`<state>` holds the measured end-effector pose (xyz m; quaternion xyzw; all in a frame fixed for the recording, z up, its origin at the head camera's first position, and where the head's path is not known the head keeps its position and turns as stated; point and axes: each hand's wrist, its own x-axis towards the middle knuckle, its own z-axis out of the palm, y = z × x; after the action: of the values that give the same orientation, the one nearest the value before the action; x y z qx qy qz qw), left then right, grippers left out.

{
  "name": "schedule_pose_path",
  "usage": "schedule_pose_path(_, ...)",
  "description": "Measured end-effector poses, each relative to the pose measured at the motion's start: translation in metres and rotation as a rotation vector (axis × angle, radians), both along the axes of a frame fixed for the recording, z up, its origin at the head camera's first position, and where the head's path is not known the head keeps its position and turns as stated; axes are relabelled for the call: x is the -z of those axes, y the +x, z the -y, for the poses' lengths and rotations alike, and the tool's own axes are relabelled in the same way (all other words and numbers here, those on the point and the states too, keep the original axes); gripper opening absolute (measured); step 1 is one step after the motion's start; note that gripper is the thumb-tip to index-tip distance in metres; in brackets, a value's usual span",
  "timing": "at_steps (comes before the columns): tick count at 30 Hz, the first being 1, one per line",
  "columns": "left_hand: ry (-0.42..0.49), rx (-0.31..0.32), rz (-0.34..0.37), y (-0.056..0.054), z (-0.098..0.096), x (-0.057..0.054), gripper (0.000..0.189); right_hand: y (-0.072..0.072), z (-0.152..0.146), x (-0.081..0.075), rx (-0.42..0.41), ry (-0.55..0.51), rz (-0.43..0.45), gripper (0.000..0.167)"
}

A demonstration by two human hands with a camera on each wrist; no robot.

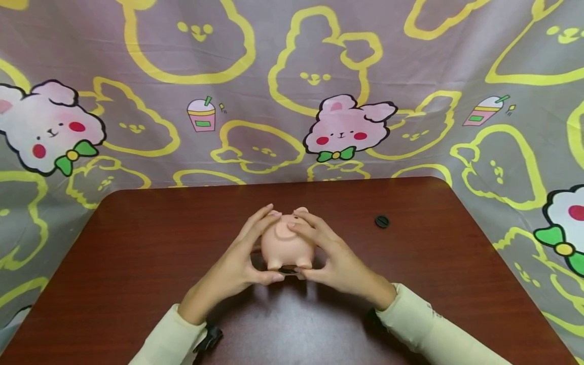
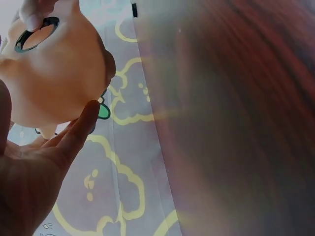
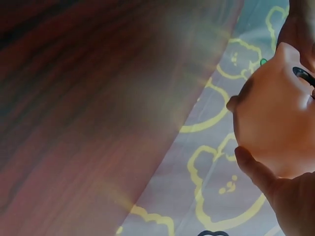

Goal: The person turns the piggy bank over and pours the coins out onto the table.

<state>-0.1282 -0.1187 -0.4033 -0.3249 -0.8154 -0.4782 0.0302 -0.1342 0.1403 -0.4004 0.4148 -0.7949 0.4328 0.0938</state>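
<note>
A pink piggy bank [image 1: 287,248] is held up between both hands near the middle of the table. My left hand [image 1: 234,263] grips its left side, fingers along the upper part and thumb by the feet. On the other side my right hand [image 1: 339,261] holds it the same way, its thumb also low at the feet. A black-rimmed round hole [image 2: 21,43] shows in the belly in the left wrist view, with a thumb tip over its edge. Part of that black rim [image 3: 301,73] appears in the right wrist view too.
A small round black plug [image 1: 381,221] lies on the dark red-brown table [image 1: 159,243], to the right of and beyond the hands. Behind the table hangs a grey curtain [image 1: 264,101] with yellow outlines and cartoon rabbits, which also runs along both sides.
</note>
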Motion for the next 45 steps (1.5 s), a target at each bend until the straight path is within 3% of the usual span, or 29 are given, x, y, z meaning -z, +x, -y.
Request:
schedule_pose_path(5, 0.125, 0.043, 0.095, 0.0, 0.0, 0.001, 0.11, 0.005, 0.001, 0.001, -0.009, -0.006, -0.098, 0.084)
schedule_pose_path(12, 0.38, 0.179, 0.365, 0.002, 0.0, -0.001, 0.109, 0.008, 0.001, -0.002, 0.022, 0.039, -0.253, 0.084)
schedule_pose_path(16, 0.433, 0.21, 0.449, 0.001, -0.004, -0.003, 0.108, 0.008, 0.001, -0.002, 0.024, 0.028, -0.308, 0.084)
schedule_pose_path(22, 0.377, 0.133, 0.423, -0.002, -0.007, -0.005, 0.102, 0.004, 0.001, -0.001, 0.009, -0.002, -0.375, 0.084)
schedule_pose_path(30, 0.334, 0.133, 0.429, -0.005, -0.009, -0.006, 0.083, -0.005, 0.0, -0.002, -0.049, -0.026, -0.411, 0.077)
schedule_pose_path(37, 0.364, 0.078, 0.447, -0.007, -0.01, -0.008, 0.078, -0.007, 0.0, -0.001, -0.047, 0.02, -0.359, 0.076)
schedule_pose_path(45, 0.405, 0.047, 0.425, -0.011, -0.009, -0.009, 0.086, -0.011, 0.002, -0.005, -0.032, 0.026, -0.258, 0.095)
